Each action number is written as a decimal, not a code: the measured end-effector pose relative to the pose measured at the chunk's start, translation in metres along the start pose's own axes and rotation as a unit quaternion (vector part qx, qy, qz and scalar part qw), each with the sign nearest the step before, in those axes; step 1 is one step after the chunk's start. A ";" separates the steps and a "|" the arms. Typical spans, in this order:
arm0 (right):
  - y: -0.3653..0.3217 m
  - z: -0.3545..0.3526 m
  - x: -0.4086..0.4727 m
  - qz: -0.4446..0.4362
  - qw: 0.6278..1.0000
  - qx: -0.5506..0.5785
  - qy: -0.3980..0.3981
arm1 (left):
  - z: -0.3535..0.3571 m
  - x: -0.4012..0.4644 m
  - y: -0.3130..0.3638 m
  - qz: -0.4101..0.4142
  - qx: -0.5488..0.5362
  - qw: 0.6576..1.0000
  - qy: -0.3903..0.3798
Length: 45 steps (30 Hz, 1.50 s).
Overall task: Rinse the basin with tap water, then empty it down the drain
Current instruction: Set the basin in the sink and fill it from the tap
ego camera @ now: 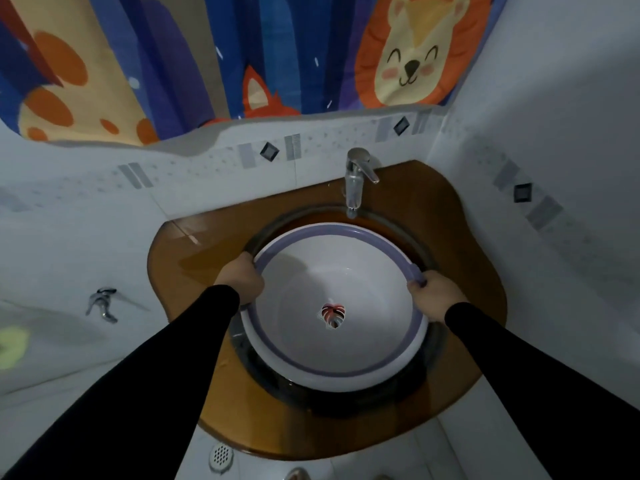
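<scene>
L hand (pixel 242 280): fingers curled over the basin rim at its left side, clamped on it; thumb side faces the camera, black sleeve (pixel 145 368) runs back to lower left.
R hand (pixel 434 297): closed on the rim at the right side, fingertips wrapped over the purple band; black sleeve to lower right.
Grip: two-handed, hands opposite each other across the bowl, approx. level.
Basin (pixel 332 278): round white bowl w/ purple rim band, sitting in or just above the sink (pixel 424 244), inside its dark ring. Looks tipped a little toward the camera. Can't tell whether it rests on the sink or hangs in the hands.
Key relation: spout of the tap (pixel 355 188) sits just beyond the far rim, not over the bowl's middle. Judgement: basin wants to go away from the person, toward the wall, to get under the spout. Both hands about equally near; R hand closer to the lever, which angles right.
Water: no stream visible at the spout; basin interior looks dry or near-dry, hard to tell in dim light.
Stage: rinse looks not yet begun, by my read.
Counter (pixel 450 216): brown wood-look top, wet sheen at left.
Markings: leaf motif (pixel 333 315), red and dark, in the basin's floor. No readable brand or writing anywhere.
Backdrop: curtain (pixel 242 57) w/ cartoon lion and fox above the tiled wall; floor drain (pixel 221 456) below the counter.
</scene>
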State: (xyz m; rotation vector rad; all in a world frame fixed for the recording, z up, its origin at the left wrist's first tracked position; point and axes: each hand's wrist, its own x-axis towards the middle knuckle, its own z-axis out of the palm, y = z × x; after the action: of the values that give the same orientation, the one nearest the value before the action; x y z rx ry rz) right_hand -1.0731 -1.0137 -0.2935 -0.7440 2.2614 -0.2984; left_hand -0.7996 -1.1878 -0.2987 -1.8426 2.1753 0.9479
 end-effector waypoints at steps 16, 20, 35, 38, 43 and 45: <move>0.004 0.022 0.059 0.012 0.994 -0.102 0.047 | 0.050 0.047 -0.014 -0.030 0.001 0.999 0.027; 0.003 0.028 0.063 0.015 0.989 -0.132 0.062 | 0.056 0.053 -0.016 -0.039 0.008 0.999 0.035; -0.028 0.007 0.061 -0.131 0.962 -0.036 0.238 | 0.035 0.030 -0.015 0.084 0.065 0.978 0.178; -0.061 -0.012 0.057 -0.176 0.959 0.066 0.214 | 0.038 0.028 -0.024 0.078 0.096 0.973 0.196; -0.109 -0.031 0.056 -0.149 0.926 0.343 0.061 | 0.065 0.027 -0.039 0.074 0.115 0.969 0.205; -0.124 -0.038 0.056 -0.128 0.916 0.380 0.018 | 0.072 0.027 -0.047 0.083 0.128 0.965 0.215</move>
State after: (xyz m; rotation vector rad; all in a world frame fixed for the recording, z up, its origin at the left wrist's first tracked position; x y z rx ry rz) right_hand -1.0797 -1.1468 -0.2469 -0.5957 1.8372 -1.2374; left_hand -0.7830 -1.1745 -0.3859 -1.8951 2.5824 0.2736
